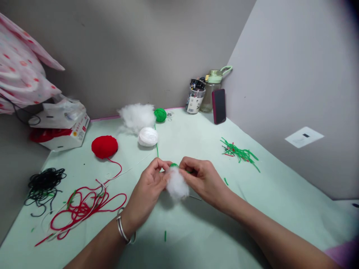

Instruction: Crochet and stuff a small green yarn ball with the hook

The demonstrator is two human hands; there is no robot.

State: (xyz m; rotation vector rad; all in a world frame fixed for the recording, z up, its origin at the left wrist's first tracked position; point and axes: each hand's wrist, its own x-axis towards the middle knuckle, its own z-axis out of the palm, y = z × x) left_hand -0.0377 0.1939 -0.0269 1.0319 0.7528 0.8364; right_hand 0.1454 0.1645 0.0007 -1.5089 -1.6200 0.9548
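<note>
Both hands meet at the middle of the table around a tuft of white stuffing (177, 184) with a small green yarn piece (174, 165) at its top. My left hand (153, 178) pinches the tuft's left side with thumb and fingers. From the right, my right hand (203, 178) is closed at the green piece and the tuft's upper edge, with a bit of green between its fingers. A thin rod-like end (195, 198) shows below the right hand; what it belongs to is hidden. A green strand (157, 149) runs back toward a green yarn ball (160, 115).
A heap of stuffing (137, 117), a white yarn ball (148, 137) and a red yarn ball (104, 147) lie behind. Tangled red yarn (84, 209) and black yarn (46, 183) are left. Green scraps (241, 152), a phone (219, 106), a pen cup (195, 100) and a bottle (209, 93) are right.
</note>
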